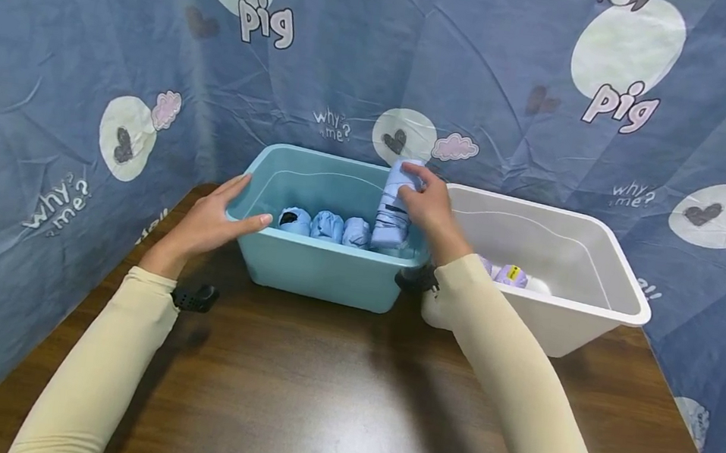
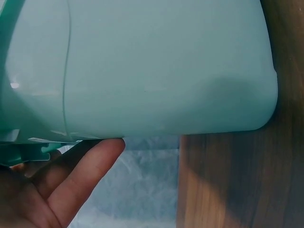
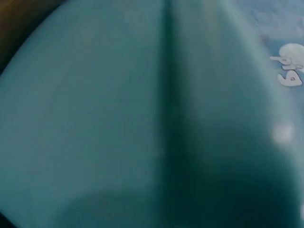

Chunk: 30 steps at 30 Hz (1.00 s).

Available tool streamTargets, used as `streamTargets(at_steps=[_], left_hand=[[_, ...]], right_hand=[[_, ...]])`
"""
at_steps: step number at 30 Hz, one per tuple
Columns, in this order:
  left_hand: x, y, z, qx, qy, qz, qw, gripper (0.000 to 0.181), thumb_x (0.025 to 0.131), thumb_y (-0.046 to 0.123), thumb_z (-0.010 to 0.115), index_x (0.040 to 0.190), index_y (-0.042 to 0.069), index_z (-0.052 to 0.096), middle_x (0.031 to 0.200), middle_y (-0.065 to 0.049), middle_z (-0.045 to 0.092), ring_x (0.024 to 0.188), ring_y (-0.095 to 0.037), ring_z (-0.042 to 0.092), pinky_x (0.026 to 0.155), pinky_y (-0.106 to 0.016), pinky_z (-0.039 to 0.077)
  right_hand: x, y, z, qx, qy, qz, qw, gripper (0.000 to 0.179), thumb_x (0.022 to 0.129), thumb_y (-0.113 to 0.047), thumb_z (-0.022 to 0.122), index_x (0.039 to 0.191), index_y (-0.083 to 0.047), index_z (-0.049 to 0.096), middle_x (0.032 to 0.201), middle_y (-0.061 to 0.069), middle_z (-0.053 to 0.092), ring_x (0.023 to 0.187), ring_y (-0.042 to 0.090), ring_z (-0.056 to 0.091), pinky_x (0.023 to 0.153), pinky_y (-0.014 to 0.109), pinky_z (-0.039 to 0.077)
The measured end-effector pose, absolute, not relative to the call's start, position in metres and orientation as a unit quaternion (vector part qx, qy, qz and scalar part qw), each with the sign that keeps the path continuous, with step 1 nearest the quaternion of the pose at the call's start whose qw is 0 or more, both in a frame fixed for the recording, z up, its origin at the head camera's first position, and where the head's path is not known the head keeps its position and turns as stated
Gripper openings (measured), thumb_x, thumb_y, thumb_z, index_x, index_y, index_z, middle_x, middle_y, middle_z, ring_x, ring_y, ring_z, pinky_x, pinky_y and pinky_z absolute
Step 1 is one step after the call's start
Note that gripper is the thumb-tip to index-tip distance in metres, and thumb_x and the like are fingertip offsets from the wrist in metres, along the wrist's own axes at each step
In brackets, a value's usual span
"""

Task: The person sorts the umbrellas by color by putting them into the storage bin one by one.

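In the head view my right hand (image 1: 431, 206) holds a light-blue rolled bundle (image 1: 392, 219) with dark marks on its side. The bundle stands nearly upright at the right end of a teal bin (image 1: 322, 275), its top above the rim. Several similar blue rolls (image 1: 327, 226) sit in a row to its left inside. My left hand (image 1: 206, 223) is spread at the bin's left front corner, thumb and fingers extended at the rim. The left wrist view has its fingers (image 2: 88, 178) against the bin's outer wall. Only teal wall (image 3: 95, 118) fills most of the right wrist view.
A white bin (image 1: 600, 307) stands right beside the teal one, with purple rolls (image 1: 512, 276) in it, one bearing a yellow label. Both bins rest on a brown wooden table (image 1: 314, 388). A blue printed cloth (image 1: 526, 87) hangs behind and at the sides.
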State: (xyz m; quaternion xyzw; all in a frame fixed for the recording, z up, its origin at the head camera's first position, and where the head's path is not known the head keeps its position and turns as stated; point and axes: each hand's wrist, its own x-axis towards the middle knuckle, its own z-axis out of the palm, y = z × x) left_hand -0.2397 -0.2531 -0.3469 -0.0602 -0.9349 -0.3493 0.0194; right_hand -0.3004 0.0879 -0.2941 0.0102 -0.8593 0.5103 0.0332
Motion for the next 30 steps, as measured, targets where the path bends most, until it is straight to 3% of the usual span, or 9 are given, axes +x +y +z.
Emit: streamTargets(at_steps=[5,11,21,30], left_hand=[[-0.239,-0.252,-0.348,-0.062,-0.934,-0.35,0.021,0.1,0.083,0.063,0.062,0.156,0.024,0.006,0.162,-0.005,0.005,0.145,-0.039,0.011,0.107,-0.067,0.019],[-0.24,-0.254,-0.347,-0.068,-0.932,-0.354,0.029,0.099,0.084,0.062,0.063,0.156,0.023,0.008,0.162,-0.004,0.006,0.145,-0.037,0.012,0.108,-0.065,0.02],[-0.24,-0.255,-0.35,-0.065,-0.932,-0.356,0.022,0.098,0.084,0.063,0.061,0.156,0.026,0.007,0.162,-0.004,0.005,0.144,-0.04,0.014,0.106,-0.066,0.022],[-0.242,-0.255,-0.35,-0.072,-0.933,-0.352,0.032,0.098,0.084,0.061,0.062,0.156,0.023,0.008,0.162,-0.006,0.007,0.145,-0.039,0.014,0.107,-0.066,0.021]], right_hand=[[-0.296,0.083,-0.306,0.048,-0.889,0.45,0.072,0.047,0.091,-0.014,0.057,0.136,-0.024,0.057,0.144,0.01,0.047,0.118,0.026,0.048,0.102,0.042,0.039],[-0.293,0.078,-0.317,0.086,-0.915,0.374,0.126,0.048,0.089,-0.015,0.057,0.136,-0.022,0.057,0.122,0.02,0.054,0.103,0.029,0.05,0.087,0.044,0.044],[-0.291,0.072,-0.324,0.107,-0.953,0.249,0.136,0.047,0.089,-0.015,0.057,0.136,-0.018,0.057,0.114,0.022,0.053,0.094,0.033,0.054,0.081,0.045,0.047],[-0.292,0.072,-0.324,0.085,-0.95,0.259,0.15,0.045,0.093,-0.021,0.055,0.136,-0.011,0.057,0.121,0.022,0.052,0.107,0.033,0.054,0.094,0.044,0.045]])
